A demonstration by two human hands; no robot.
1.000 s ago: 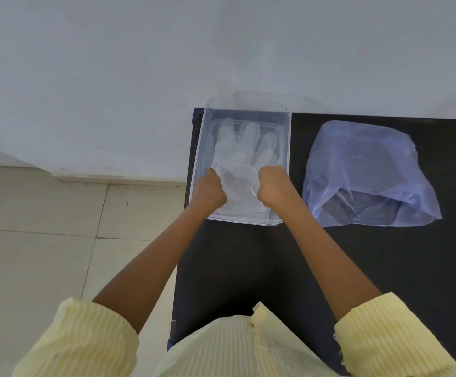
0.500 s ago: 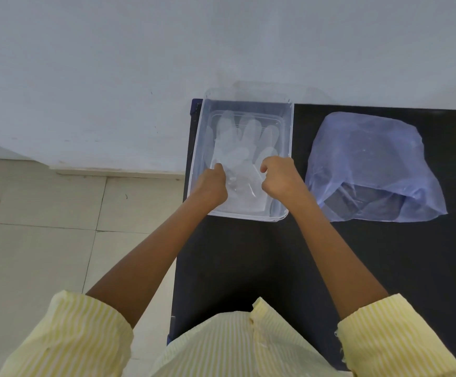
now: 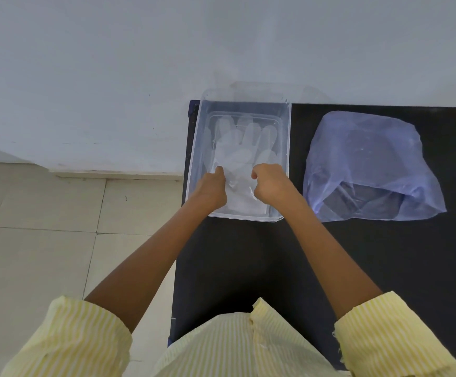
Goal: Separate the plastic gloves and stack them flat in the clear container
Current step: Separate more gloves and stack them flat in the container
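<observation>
On the black table [image 3: 248, 268] by a white wall, left hand [image 3: 210, 189] and right hand [image 3: 271, 186] are still pinching, fingers curled, the top glove [image 3: 244, 156] at the near end of the clear container [image 3: 288, 148], glove now lying flat inside, so release is likely nearing.

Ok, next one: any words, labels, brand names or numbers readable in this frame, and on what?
None readable.
The clear container, the plastic gloves lying in it, the bluish plastic bag, the black table and the striped yellow sleeves all show no print, label or sign.
</observation>
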